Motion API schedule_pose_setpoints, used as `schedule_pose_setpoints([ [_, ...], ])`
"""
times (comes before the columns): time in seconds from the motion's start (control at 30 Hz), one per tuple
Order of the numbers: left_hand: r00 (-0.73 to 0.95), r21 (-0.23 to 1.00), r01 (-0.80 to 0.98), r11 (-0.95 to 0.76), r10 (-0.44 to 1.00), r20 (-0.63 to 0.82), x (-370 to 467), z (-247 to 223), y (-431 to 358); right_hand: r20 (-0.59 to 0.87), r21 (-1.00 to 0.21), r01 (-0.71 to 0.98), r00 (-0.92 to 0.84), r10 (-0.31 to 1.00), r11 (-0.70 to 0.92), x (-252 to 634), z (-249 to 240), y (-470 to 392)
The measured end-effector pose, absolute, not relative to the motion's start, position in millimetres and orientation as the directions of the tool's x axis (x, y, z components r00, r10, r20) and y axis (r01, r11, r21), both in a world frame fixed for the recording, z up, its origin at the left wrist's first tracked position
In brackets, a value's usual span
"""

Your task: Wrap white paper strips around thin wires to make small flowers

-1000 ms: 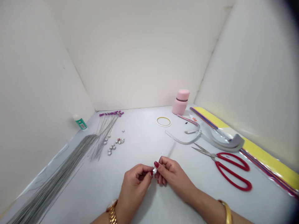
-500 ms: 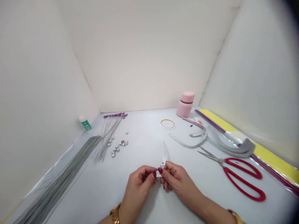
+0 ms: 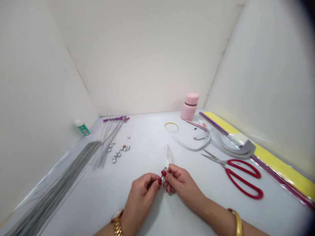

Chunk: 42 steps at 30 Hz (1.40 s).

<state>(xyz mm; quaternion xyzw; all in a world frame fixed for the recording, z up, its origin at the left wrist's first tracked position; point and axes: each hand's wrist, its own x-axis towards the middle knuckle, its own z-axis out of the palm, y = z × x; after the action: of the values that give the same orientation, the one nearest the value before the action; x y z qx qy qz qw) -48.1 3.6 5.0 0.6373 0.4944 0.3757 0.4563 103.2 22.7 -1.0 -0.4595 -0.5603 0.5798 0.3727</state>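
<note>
Low in the middle of the view, a thin whitish patterned paper strip (image 3: 168, 157) points away from me, its near end bunched small between my fingertips. My right hand (image 3: 183, 182) pinches that strip between thumb and fingers. Close against it, my left hand (image 3: 144, 190) is closed, thumb and forefinger tips at the bunched end of the strip. The fingers partly cover this end, so its exact shape is hard to see. Small silver folded paper stars (image 3: 119, 154) lie to the left of my hands, one with a red spot among them.
Left lie long grey wires (image 3: 66, 177), purple pieces (image 3: 116, 119) topping some, and a green glue stick (image 3: 84, 128). Behind are a tape ring (image 3: 171, 127) and pink bottle (image 3: 189, 107). To the right are pale strips (image 3: 192, 149), red-handled scissors (image 3: 226, 163) and packed yellow paper (image 3: 280, 164).
The whole view has shifted, so everything sits further left. Less of the white near end shows between my fingertips, and my left fingertips have drawn slightly lower against it.
</note>
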Motion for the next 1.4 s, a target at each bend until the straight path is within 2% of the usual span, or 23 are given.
schedule_pose_setpoints([
  [0.13,0.228,0.937,0.330,-0.114,0.973,0.038,-47,7,3,-0.042,-0.983,0.184,-0.291,0.956,0.013,105,1,23],
  [0.27,0.265,0.985,0.166,0.053,0.959,-0.096,-48,4,9,0.053,-0.955,0.263,-0.303,0.952,0.137,108,3,22],
  [0.33,0.316,0.988,0.072,0.138,0.936,-0.154,-49,3,13,0.060,-0.956,0.257,-0.303,0.951,0.142,108,3,22],
  [0.4,0.334,0.988,0.035,0.151,0.930,-0.155,-49,2,14,0.009,-0.975,0.210,-0.293,0.956,0.073,107,2,22],
  [0.53,0.286,0.997,0.071,0.024,0.957,-0.043,-48,0,10,-0.067,-0.992,0.124,-0.281,0.957,-0.033,104,-1,22],
  [0.73,0.186,0.950,0.293,-0.110,0.981,0.057,-49,-2,4,-0.074,-0.995,0.089,-0.307,0.949,-0.048,104,-5,20],
  [0.9,0.255,0.814,0.416,-0.404,0.912,0.322,-50,3,1,-0.114,-0.993,0.050,-0.326,0.938,-0.104,103,-5,20],
  [1.0,0.305,0.749,0.442,-0.494,0.868,0.393,-50,4,-2,-0.128,-0.991,0.022,-0.343,0.931,-0.129,101,-3,21],
  [1.07,0.314,0.746,0.439,-0.501,0.863,0.394,-50,3,-2,-0.135,-0.991,0.020,-0.337,0.932,-0.136,101,-3,22],
  [1.17,0.290,0.845,0.353,-0.402,0.906,0.310,-50,0,-1,-0.130,-0.992,0.034,-0.319,0.939,-0.125,101,-3,22],
  [1.27,0.246,0.985,0.085,-0.149,0.961,0.124,-48,-2,4,-0.087,-0.996,0.050,-0.302,0.949,-0.075,103,-6,22],
  [1.4,0.313,0.955,-0.263,0.138,0.948,-0.051,-44,2,9,-0.049,-0.999,0.025,-0.294,0.954,-0.044,103,-6,22],
])
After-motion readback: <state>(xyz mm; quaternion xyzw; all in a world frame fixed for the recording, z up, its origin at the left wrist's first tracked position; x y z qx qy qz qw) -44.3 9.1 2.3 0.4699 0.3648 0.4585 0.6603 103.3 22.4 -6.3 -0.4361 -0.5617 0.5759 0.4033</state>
